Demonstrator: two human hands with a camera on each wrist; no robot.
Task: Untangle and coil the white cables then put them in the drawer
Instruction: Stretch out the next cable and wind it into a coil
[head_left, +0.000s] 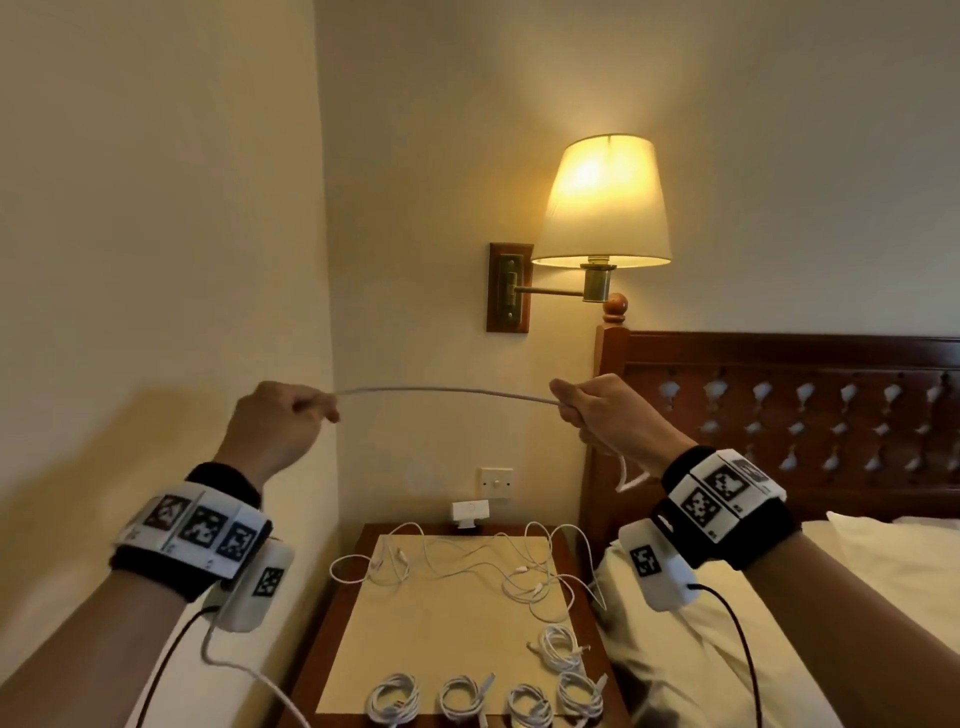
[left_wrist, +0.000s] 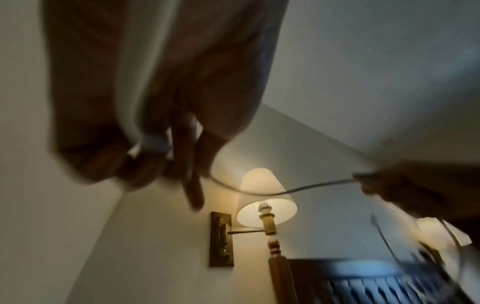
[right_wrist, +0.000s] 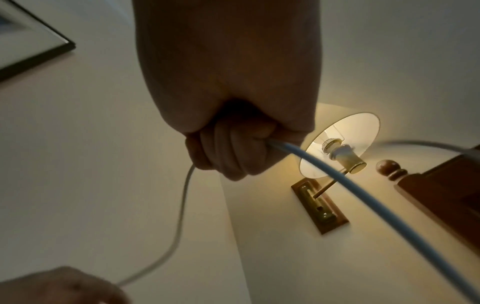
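Observation:
Both hands are raised in front of the wall, holding one white cable stretched between them. My left hand grips one part of it; the cable runs through that fist and trails down past the left wrist. My right hand grips the other part, with a short loop hanging below it. Below, on the nightstand, a tangle of white cables lies at the back and several coiled cables sit along the front edge. No drawer shows in any view.
A lit wall lamp hangs just above and behind the hands. The wooden headboard and bed are to the right. A wall switch and a small white device sit behind the nightstand. The room corner is left.

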